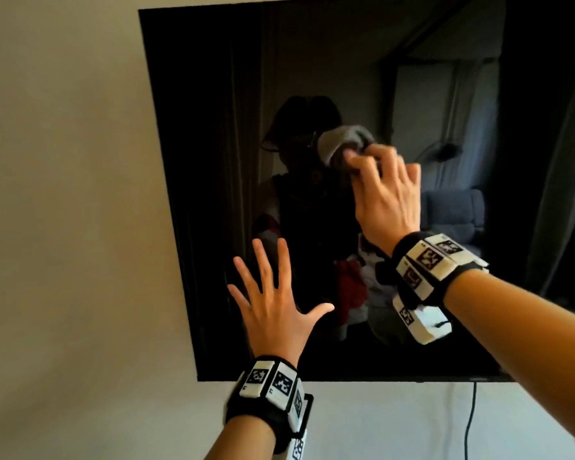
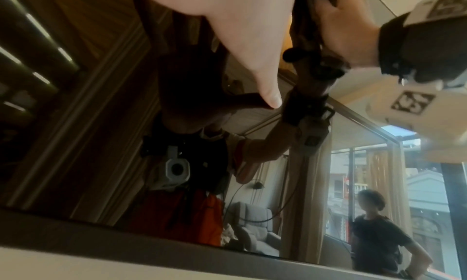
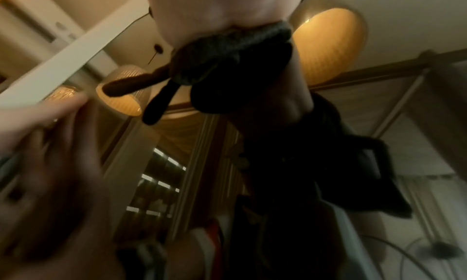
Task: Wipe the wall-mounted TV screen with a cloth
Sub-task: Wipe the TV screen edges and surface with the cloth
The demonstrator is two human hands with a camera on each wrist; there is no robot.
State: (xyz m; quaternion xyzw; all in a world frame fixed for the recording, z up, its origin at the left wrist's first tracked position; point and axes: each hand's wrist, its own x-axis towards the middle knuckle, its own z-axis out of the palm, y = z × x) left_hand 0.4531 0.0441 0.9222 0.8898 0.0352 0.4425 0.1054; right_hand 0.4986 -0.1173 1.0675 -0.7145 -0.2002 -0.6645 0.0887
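Note:
The black wall-mounted TV screen (image 1: 213,111) fills the middle of the head view and mirrors the room. My right hand (image 1: 384,190) grips a bunched grey cloth (image 1: 337,142) and holds it against the glass near the screen's centre. In the right wrist view the cloth (image 3: 235,44) bulges dark under the palm, with its reflection just below. My left hand (image 1: 273,303) lies flat on the lower left of the screen, fingers spread and straight, holding nothing. The left wrist view shows its thumb (image 2: 255,64) touching the glass.
A pale wall (image 1: 63,227) surrounds the TV on the left and below. A black cable (image 1: 471,416) hangs down from the TV's bottom edge at the right. The glass reflects a grey armchair (image 2: 255,224) and a standing person (image 2: 376,230) behind me.

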